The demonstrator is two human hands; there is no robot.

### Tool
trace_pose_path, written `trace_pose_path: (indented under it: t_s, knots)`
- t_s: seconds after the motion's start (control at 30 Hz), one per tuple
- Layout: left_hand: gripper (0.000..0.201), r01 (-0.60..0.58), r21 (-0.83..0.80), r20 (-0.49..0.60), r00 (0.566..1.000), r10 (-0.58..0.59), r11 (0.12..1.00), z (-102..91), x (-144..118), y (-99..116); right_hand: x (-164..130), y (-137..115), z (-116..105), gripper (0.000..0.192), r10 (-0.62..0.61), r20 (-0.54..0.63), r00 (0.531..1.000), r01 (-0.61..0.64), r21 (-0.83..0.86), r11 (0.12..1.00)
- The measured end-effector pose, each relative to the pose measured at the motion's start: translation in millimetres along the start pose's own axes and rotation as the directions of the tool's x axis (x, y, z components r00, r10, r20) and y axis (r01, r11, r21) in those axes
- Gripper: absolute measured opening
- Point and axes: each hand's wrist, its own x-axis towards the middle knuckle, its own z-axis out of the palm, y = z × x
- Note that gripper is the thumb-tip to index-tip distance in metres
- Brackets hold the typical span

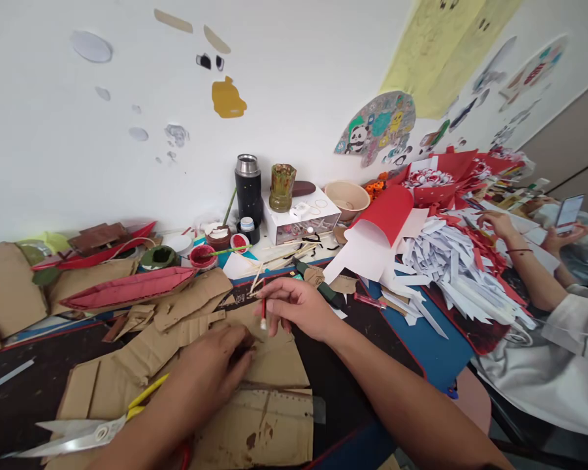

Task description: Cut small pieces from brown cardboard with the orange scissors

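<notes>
My right hand point(296, 307) pinches a thin red pen-like stick with a pale end point(263, 316), held upright over the cardboard. Lower and to its left, my left hand point(215, 365) is closed, its fingers curled inward just above the brown cardboard point(274, 362); whatever may be inside them is hidden. Beneath my left forearm lie large scissors point(102, 432) with yellow handles and spread blades. A clear ruler point(274, 397) lies across the cardboard. Cut cardboard strips point(151, 349) are spread beside my left hand.
Paint pots point(203, 256), a black flask point(248, 189) and a white box point(301, 219) line the wall. A red boat-shaped piece point(127, 287) rests at left. White paper strips point(451, 261) pile up at right, near another person's arm point(534, 267); a further person holds a phone point(569, 212).
</notes>
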Motion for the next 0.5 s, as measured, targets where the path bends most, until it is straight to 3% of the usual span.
trace_pose_path:
  t_s: [0.3,0.5]
  knots:
    - [0.016,-0.048,-0.084,-0.120,0.992,0.038,0.995,5.9,0.7,-13.1,8.9,-0.9,-3.5,0.042,0.040,0.035,0.999,-0.046,0.178,0.983]
    - [0.017,-0.051,0.048,-0.100,0.993,0.056,0.998,4.6,1.0,-5.0,0.5,-4.0,-2.3,0.049,-0.002,-0.129,0.992,0.040,0.292,0.956]
